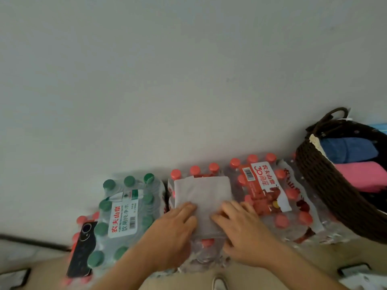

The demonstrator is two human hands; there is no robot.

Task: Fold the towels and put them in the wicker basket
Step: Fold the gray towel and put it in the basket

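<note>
Head view, grip: left hand [173,229] flat, pressing grey towel [203,195]; right hand [240,225] curled, seemingly pinching its near edge.
Towel: folded, on red-capped bottle pack [209,256].
Wicker basket [318,174]: well right.
Risk: a one-sided lift could spill the fold open.

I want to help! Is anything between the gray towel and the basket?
Nothing tall. The left hand rests on the gray towel and the right hand grips it. Between it and the wicker basket lies only a low pack of red-capped bottles, likely easy to lift over.

3 towels [202,197] [347,149] [360,174], 2 hands [169,233] [243,229], basket [326,181], phone [82,250], several bottle pks [125,212]
</note>
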